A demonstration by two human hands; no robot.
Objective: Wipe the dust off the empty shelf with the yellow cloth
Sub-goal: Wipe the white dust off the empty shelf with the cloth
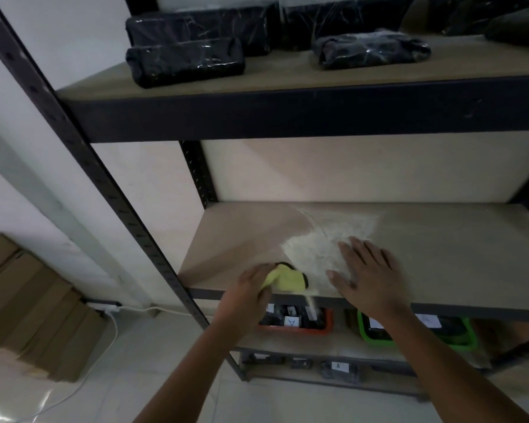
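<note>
The empty shelf (440, 254) is a pale wooden board in a dark metal rack, at chest height in the head view. A patch of whitish dust (321, 239) spreads over its middle, and a thin stream of dust falls off the front edge just below the cloth. My left hand (248, 288) grips the yellow cloth (287, 279), which has a black trim, at the shelf's front edge left of the dust. My right hand (367, 276) lies flat, fingers spread, on the board, over the right side of the dust.
Above, another shelf (287, 83) carries several black plastic-wrapped packages (184, 61). Below are an orange bin (297, 322) and a green bin (416, 331) with labelled items. Cardboard boxes (28, 303) and a white cable (110, 328) lie on the floor at left. A slanted rack post (104, 178) runs along the left.
</note>
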